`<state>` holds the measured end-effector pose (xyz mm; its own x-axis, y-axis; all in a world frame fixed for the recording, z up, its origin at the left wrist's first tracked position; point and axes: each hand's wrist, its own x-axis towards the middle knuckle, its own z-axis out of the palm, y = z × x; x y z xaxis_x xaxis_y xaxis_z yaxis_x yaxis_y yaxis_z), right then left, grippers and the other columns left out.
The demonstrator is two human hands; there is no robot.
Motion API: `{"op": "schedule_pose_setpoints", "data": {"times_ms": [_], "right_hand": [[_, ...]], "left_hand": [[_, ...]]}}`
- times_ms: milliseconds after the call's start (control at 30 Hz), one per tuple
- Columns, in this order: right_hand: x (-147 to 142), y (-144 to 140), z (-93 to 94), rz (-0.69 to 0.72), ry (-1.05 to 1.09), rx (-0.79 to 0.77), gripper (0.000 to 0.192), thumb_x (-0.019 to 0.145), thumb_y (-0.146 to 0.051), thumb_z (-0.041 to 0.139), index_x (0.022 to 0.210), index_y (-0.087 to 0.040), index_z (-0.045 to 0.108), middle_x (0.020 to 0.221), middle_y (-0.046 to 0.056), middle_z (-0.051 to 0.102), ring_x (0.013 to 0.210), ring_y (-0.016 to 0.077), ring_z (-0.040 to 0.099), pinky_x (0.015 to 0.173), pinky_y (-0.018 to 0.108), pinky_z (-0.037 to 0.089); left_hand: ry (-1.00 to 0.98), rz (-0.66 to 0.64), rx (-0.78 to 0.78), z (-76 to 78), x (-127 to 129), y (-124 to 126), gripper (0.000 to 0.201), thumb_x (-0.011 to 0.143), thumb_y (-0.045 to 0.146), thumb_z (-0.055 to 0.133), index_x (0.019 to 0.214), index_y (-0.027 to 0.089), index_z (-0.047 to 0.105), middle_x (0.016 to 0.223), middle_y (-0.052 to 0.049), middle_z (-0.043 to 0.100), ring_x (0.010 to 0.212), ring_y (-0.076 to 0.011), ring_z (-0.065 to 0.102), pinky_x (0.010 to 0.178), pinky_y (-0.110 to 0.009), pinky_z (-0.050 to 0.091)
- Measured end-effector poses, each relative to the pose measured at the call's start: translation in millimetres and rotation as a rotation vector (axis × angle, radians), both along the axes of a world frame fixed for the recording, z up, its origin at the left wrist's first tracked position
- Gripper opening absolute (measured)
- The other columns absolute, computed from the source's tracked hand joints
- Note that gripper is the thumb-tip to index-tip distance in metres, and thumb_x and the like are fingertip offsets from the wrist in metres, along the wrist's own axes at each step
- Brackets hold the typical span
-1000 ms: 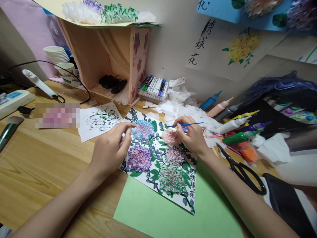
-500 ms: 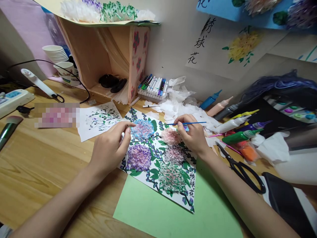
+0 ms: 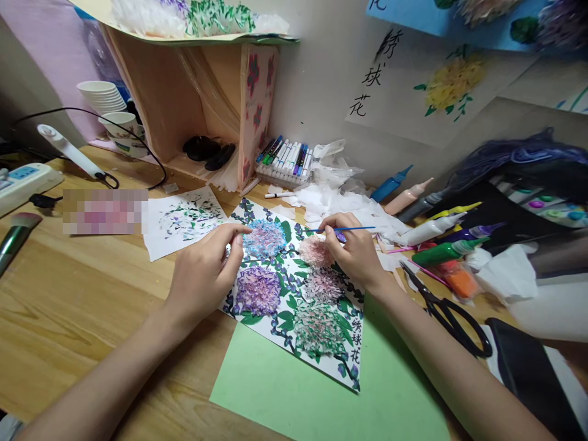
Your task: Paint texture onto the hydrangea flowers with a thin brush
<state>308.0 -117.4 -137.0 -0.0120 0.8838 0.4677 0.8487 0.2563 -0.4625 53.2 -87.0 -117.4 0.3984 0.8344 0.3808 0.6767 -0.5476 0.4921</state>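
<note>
A painting of hydrangeas (image 3: 287,321) lies at a slant in the middle of the desk, with textured blue, purple, pink and green blooms, dark leafy vines and black lettering. Over its upper right part, my right hand (image 3: 353,248) pinches a thin blue paintbrush (image 3: 362,228), whose tip points left above the vines. My left hand (image 3: 202,269) rests at the painting's left side, loosely curled. Its index fingertip is by the blue bloom, its thumb is a little apart, and the other fingers are hidden. Green paper (image 3: 275,380) lies partly under the painting.
Left of the painting is a paint-smeared sheet (image 3: 184,220). Behind stand a marker box (image 3: 285,160) and crumpled tissue (image 3: 321,202). On the right lie paint bottles (image 3: 450,250), black scissors (image 3: 448,309) and a black object (image 3: 523,367). Paper cups (image 3: 103,98) stand at back left.
My right hand and the paintbrush have shifted slightly left over the painting. My left hand stays where it was.
</note>
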Motion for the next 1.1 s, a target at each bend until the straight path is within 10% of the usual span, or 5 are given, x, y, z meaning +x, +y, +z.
{"op": "schedule_pose_setpoints", "data": {"times_ms": [433, 733, 1100], "right_hand": [[1, -1, 4.6, -0.010, 0.027, 0.032, 0.017, 0.088, -0.022, 0.039, 0.080, -0.021, 0.053, 0.078, 0.004, 0.059, 0.078, 0.0179, 0.054, 0.071, 0.031, 0.039], [45, 1, 31.9, -0.293, -0.019, 0.050, 0.023, 0.088, -0.028, 0.038, 0.069, -0.022, 0.050, 0.059, 0.002, 0.055, 0.060, 0.0173, 0.053, 0.062, 0.030, 0.038], [54, 10, 14.4, -0.326, -0.171, -0.035, 0.019, 0.084, -0.026, 0.038, 0.067, -0.021, 0.044, 0.058, 0.003, 0.051, 0.056, 0.0178, 0.048, 0.057, 0.029, 0.031]], "left_hand": [[-0.001, 0.001, -0.020, -1.1, 1, 1, 0.024, 0.091, 0.028, 0.040, 0.103, 0.022, 0.060, 0.075, 0.004, 0.061, 0.056, -0.0073, 0.049, 0.056, -0.022, 0.034], [0.016, -0.004, -0.015, -3.3, -1, 2, 0.027, 0.091, 0.033, 0.038, 0.103, 0.024, 0.060, 0.074, 0.004, 0.061, 0.056, -0.0086, 0.050, 0.058, -0.023, 0.035], [0.035, 0.020, -0.051, -5.6, -1, 5, 0.028, 0.090, 0.036, 0.038, 0.105, 0.025, 0.060, 0.081, 0.002, 0.064, 0.066, -0.0116, 0.057, 0.061, -0.023, 0.038]]}}
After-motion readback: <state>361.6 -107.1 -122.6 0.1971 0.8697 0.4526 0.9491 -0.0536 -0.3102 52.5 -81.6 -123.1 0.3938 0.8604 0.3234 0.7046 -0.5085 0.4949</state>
